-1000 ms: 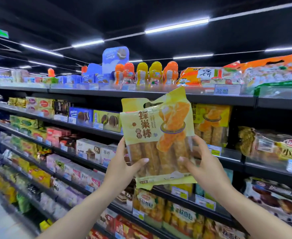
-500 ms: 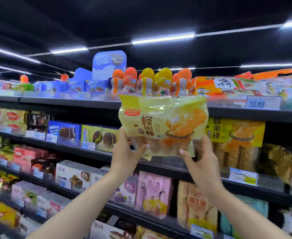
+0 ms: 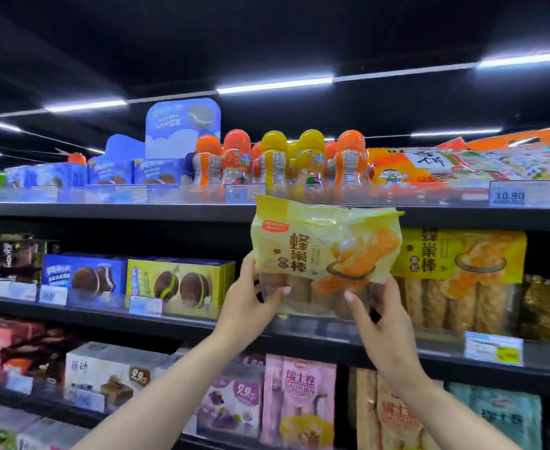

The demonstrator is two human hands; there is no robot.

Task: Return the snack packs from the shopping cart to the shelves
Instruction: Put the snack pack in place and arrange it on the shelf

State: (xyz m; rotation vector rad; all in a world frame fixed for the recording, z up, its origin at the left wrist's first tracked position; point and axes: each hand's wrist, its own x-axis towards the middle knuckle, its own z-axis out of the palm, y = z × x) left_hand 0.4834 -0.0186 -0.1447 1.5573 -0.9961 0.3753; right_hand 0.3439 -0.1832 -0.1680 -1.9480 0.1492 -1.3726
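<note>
Placement in progress: the left hand (image 3: 251, 298) and the right hand (image 3: 376, 315) each clamp a lower corner of the yellow snack pack (image 3: 327, 251), held upright in front of the second shelf (image 3: 176, 323) and not yet set down; the cart is out of view, so the number of packs left cannot be told. From left to right, the green cookie box (image 3: 182, 282) stands beside the apparent gap behind the pack, the matching yellow pack (image 3: 458, 271) stands just to its right, and the top shelf's edge (image 3: 114, 211) crosses close above, limiting headroom.

The yellow snack pack (image 3: 325, 251) I hold is upright with its printed front toward me, clear lower part showing bread sticks, raised before the second shelf (image 3: 169, 323), beside a matching pack (image 3: 458, 274).
</note>
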